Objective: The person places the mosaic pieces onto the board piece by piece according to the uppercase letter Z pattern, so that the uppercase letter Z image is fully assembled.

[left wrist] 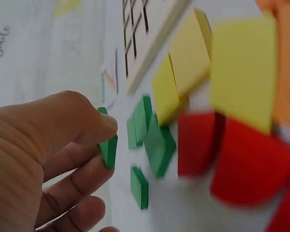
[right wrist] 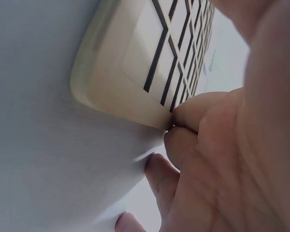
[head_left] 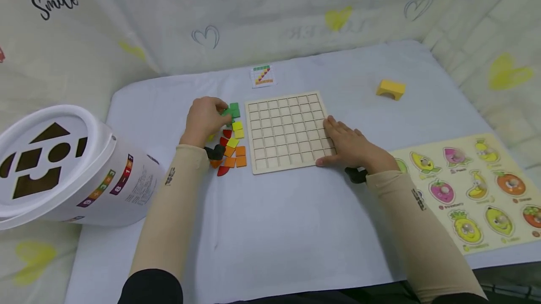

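Observation:
Between thumb and finger, my left hand (head_left: 203, 120) pinches a small green tile (left wrist: 109, 151), seen in the left wrist view just above the table. Other green tiles (left wrist: 158, 150) lie close by, beside yellow tiles (head_left: 238, 130), red rounded tiles (head_left: 223, 171) and orange tiles (head_left: 241, 156). To the right of this pile lies a flat wooden grid board (head_left: 289, 131), its squares bare. My right hand (head_left: 352, 148) rests against the board's right edge, fingers fairly straight; the right wrist view shows fingertips (right wrist: 183, 108) touching that edge.
A small pattern card (head_left: 263, 76) lies behind the board. The yellow arch block (head_left: 390, 89) stands at the back right, and a fruit picture board (head_left: 477, 191) covers the front right. On the left is a white bucket (head_left: 131, 186) with shaped holes in its lid.

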The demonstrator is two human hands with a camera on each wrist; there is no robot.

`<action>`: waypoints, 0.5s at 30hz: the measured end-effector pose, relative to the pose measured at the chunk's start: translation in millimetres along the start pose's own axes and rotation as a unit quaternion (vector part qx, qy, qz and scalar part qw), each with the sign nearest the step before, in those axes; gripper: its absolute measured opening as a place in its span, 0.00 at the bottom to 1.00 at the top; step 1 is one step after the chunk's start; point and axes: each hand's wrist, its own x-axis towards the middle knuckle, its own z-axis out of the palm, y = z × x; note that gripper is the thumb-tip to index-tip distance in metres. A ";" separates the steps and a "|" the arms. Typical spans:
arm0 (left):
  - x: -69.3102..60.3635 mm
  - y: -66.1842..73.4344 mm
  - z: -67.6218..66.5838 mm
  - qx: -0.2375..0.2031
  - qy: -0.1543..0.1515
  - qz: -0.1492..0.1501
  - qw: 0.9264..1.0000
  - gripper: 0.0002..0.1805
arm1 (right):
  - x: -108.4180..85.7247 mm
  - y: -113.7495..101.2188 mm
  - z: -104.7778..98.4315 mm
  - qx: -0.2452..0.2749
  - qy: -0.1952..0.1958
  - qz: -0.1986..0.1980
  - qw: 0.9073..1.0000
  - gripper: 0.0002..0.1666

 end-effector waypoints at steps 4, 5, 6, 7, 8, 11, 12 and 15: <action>10.1 13.2 8.5 -0.003 -0.027 0.047 0.999 0.21 | -2.1 -1.4 1.1 0.015 0.006 0.000 1.000 0.72; 12.3 16.1 10.1 0.002 -0.033 0.060 0.998 0.21 | -2.6 -2.4 2.2 0.019 0.007 0.000 1.000 0.72; 14.7 19.2 11.8 0.007 -0.039 0.073 0.997 0.20 | -2.8 -3.1 3.5 0.022 0.009 0.000 1.000 0.72; 16.9 22.5 13.3 0.012 -0.044 0.083 0.995 0.19 | -2.6 -3.2 5.1 0.024 0.010 0.001 1.000 0.72; 18.8 26.0 14.7 0.015 -0.050 0.092 0.994 0.19 | -2.3 -3.5 6.6 0.025 0.012 0.001 1.000 0.72; 24.7 35.7 19.1 0.021 -0.064 0.113 0.991 0.18 | -1.3 -3.8 10.7 0.029 0.017 0.003 0.999 0.73; 26.9 38.4 20.7 0.022 -0.068 0.119 0.990 0.18 | -0.9 -3.7 11.9 0.029 0.018 0.003 0.999 0.73; 33.2 44.4 26.2 0.020 -0.082 0.131 0.988 0.19 | -1.0 -4.6 14.4 0.030 0.025 0.000 0.999 0.73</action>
